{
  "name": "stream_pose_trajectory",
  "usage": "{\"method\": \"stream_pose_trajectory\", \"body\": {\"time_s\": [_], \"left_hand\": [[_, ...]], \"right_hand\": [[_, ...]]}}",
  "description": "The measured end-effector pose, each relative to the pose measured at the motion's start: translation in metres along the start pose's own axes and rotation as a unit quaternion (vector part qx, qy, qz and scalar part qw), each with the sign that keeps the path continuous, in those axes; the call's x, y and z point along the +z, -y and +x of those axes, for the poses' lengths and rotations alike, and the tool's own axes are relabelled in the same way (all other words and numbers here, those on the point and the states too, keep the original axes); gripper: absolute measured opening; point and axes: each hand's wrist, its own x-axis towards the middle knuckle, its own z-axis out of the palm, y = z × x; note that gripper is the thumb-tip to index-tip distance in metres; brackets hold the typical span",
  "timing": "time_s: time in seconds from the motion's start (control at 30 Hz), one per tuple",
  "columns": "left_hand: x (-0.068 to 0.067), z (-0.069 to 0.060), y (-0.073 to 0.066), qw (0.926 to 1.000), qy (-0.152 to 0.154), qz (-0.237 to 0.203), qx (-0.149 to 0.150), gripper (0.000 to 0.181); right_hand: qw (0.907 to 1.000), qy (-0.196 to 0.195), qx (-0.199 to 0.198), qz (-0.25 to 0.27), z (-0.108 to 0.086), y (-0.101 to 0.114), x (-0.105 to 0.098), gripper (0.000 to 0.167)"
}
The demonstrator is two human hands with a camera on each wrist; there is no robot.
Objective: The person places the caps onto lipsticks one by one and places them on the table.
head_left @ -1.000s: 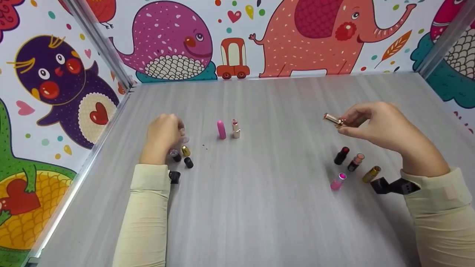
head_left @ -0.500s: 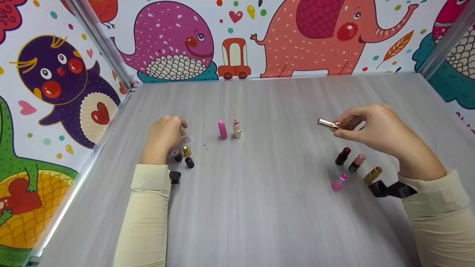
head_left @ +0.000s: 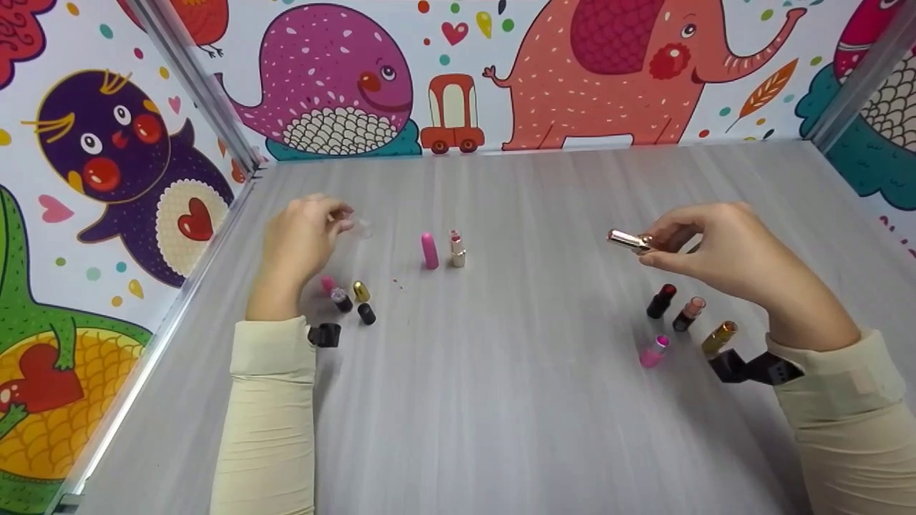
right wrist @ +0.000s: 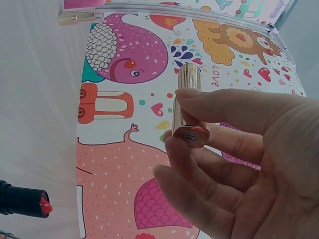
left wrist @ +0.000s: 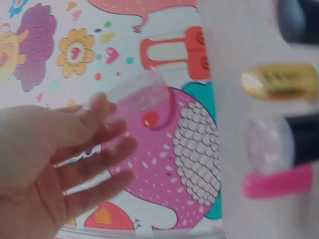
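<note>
My left hand [head_left: 300,236] pinches a clear see-through cap [left wrist: 142,92] between thumb and fingertips, raised off the table. Below that wrist are a pink cap [head_left: 328,284], a clear-and-black cap [head_left: 341,300], a gold cap [head_left: 361,291] and a small black cap [head_left: 366,313]. On the right, my right hand [head_left: 726,250] grips a shiny gold lipstick [right wrist: 189,79] by its base, tilted in the air, its round end label facing the wrist camera. Nearby stand a red lipstick in a black tube [head_left: 660,301], a nude lipstick [head_left: 689,314], a gold-tubed lipstick [head_left: 719,337] and a pink-tubed lipstick [head_left: 654,352].
Between the hands, a pink bullet-shaped cap [head_left: 429,251] and an uncapped pale gold lipstick [head_left: 457,250] stand upright on the grey table [head_left: 486,400]. Small red crumbs lie near them. Cartoon-printed panels [head_left: 458,71] wall in the back and sides.
My left hand has lifted the clear cap and moved it toward the back, uncovering the pink cap. The right hand has shifted slightly left with the gold lipstick, which is now tilted differently.
</note>
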Motion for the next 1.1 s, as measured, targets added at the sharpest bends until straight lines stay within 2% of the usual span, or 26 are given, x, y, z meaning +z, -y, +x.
{"method": "stream_pose_trajectory", "body": {"time_s": [0.1, 0.17, 0.4, 0.6, 0.73, 0.97, 1.1], "left_hand": [[-0.002, 0.000, -0.009, 0.9984, -0.025, -0.050, 0.010, 0.019], [-0.003, 0.000, -0.016, 0.9962, -0.031, -0.080, 0.014, 0.019], [-0.004, -0.001, -0.038, 0.9867, -0.014, -0.161, 0.019, 0.021], [-0.002, -0.004, -0.060, 0.9809, -0.001, -0.191, 0.038, 0.020], [0.002, -0.007, -0.075, 0.9765, 0.006, -0.209, 0.055, 0.019], [0.013, -0.010, -0.098, 0.9626, 0.022, -0.258, 0.079, 0.019], [0.017, -0.013, -0.106, 0.9577, 0.032, -0.273, 0.086, 0.020]], "right_hand": [[1.0000, -0.007, -0.006, -0.002, -0.001, 0.001, 0.001, 0.023], [0.9999, -0.011, -0.008, -0.002, -0.001, 0.002, 0.001, 0.023], [0.9999, -0.014, -0.006, -0.001, -0.003, 0.007, 0.000, 0.025], [0.9996, -0.024, -0.012, 0.000, -0.006, 0.012, 0.000, 0.026], [0.9987, -0.039, -0.032, -0.004, -0.007, 0.016, 0.003, 0.022], [0.9970, -0.048, -0.060, -0.008, -0.007, 0.021, 0.009, 0.018], [0.9965, -0.049, -0.068, 0.002, -0.007, 0.022, 0.012, 0.019]]}}
